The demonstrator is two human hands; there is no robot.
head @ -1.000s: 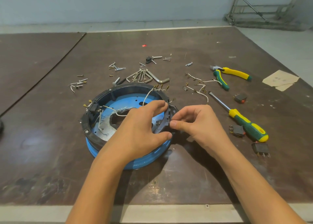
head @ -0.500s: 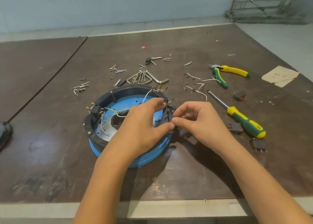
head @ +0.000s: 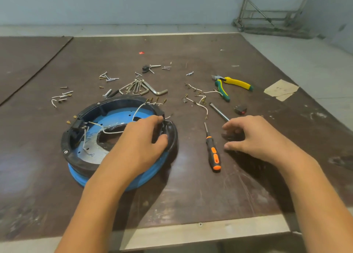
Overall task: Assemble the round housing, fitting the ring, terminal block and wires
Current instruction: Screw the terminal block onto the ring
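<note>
L hand (head: 137,140) pinches black ring (head: 65,138) at right edge of blue round housing (head: 76,174) mid-table, R hand (head: 256,136) curled over small black part (head: 232,136), can't tell if gripped; risk: one-handed hold slips, ring unseats & pinches loose white wire (head: 112,132).

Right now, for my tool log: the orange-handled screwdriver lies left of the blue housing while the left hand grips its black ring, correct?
No. In the head view the orange-handled screwdriver lies right of the blue housing, not left; the left hand does grip its black ring.
</note>
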